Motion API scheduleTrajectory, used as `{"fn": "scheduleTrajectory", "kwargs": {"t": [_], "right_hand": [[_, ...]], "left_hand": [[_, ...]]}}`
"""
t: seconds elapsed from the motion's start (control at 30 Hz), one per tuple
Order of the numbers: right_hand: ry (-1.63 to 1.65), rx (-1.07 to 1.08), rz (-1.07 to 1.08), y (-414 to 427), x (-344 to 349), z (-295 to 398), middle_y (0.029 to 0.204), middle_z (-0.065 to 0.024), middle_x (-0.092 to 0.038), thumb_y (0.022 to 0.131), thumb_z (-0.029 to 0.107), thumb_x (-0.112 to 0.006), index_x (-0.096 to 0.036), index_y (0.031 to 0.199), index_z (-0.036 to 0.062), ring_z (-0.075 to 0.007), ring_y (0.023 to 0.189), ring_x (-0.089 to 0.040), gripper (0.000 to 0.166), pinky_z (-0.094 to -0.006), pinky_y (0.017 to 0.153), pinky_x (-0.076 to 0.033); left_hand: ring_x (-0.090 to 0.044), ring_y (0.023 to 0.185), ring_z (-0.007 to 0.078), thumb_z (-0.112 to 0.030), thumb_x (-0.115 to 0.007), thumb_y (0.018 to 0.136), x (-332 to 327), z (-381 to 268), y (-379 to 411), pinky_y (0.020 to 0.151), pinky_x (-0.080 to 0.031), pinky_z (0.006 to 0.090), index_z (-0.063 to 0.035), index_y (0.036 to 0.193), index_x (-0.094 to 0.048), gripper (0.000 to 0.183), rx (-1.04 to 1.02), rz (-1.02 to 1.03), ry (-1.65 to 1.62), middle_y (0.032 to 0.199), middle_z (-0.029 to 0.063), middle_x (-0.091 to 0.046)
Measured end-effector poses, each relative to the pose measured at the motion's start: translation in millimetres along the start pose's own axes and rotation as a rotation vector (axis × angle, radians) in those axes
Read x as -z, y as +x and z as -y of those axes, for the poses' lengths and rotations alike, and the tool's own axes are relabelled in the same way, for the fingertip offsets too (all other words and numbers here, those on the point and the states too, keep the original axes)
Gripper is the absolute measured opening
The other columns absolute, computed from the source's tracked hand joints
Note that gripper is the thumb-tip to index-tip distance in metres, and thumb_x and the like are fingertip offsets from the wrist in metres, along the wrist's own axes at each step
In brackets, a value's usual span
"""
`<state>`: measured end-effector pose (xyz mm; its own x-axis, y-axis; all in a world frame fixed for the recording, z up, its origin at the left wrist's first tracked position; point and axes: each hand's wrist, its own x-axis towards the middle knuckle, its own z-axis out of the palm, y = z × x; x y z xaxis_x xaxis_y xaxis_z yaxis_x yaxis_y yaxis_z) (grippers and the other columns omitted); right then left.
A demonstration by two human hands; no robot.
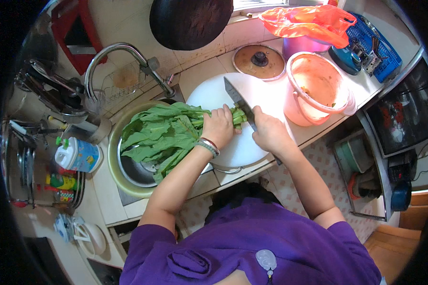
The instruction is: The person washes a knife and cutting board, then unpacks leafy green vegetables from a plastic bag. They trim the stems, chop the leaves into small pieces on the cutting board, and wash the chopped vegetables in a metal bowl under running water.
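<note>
A bunch of leafy greens [164, 130] lies with its stems on a round white cutting board [242, 146] and its leaves over a metal basin [133, 174]. My left hand [217, 128] presses down on the bunch near the stem ends. My right hand [273, 133] is closed round a kitchen cleaver [239, 99], whose blade stands across the cut ends of the stems, just right of my left hand. Whether the edge is in the stems is hard to tell.
A pink bucket [292, 99] stands right of the board, with a glass pot lid [273, 66] behind. A chrome faucet [89, 71] arches behind the basin. A wok [190, 21] hangs above. Left are a plastic jug [82, 155] and a dish rack [80, 192].
</note>
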<state>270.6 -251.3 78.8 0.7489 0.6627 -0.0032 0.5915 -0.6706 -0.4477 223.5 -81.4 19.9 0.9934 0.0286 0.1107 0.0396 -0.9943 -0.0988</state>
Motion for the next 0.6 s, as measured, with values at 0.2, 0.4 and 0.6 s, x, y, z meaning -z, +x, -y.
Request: {"fn": "scheduleTrajectory", "kwargs": {"t": [0.2, 0.4, 0.6], "right_hand": [[0.052, -0.048, -0.081, -22.8, 34.3, 29.9, 0.089, -0.0237, -0.061, 0.073, 0.000, -0.055, -0.041, 0.101, -0.0031, -0.0440, 0.082, -0.062, 0.032, -0.0507, 0.075, -0.048], [0.009, -0.097, 0.041, -20.4, 12.7, 33.8, 0.085, -0.0272, -0.061, 0.073, 0.000, -0.054, -0.043, 0.096, -0.0050, -0.0443, 0.081, -0.062, 0.026, -0.0511, 0.076, -0.049], [-0.025, -0.104, 0.074, 11.0, -11.7, 20.5, 0.082, -0.0276, -0.062, 0.074, 0.000, -0.055, -0.045, 0.097, -0.0071, -0.0435, 0.084, -0.063, 0.027, -0.0491, 0.076, -0.050]], "left_hand": [[-0.059, 0.089, 0.0200, -0.061, -0.061, 0.075, -2.9, -5.0, 8.5, 0.070, -0.047, 0.0372, 0.0065, 0.119, -0.048, 0.082, 0.015, 0.015, 0.130, 0.095, 0.0087, -0.060], [-0.059, 0.088, 0.0206, -0.060, -0.060, 0.076, -7.4, -1.6, 10.4, 0.073, -0.044, 0.0374, 0.0015, 0.106, -0.054, 0.069, -0.008, 0.029, 0.105, 0.093, 0.0080, -0.060], [-0.057, 0.091, 0.0220, -0.056, -0.063, 0.076, -6.0, -0.5, 10.5, 0.076, -0.043, 0.0431, -0.0017, 0.109, -0.057, 0.064, -0.054, 0.028, 0.053, 0.095, 0.0074, -0.060]]}}
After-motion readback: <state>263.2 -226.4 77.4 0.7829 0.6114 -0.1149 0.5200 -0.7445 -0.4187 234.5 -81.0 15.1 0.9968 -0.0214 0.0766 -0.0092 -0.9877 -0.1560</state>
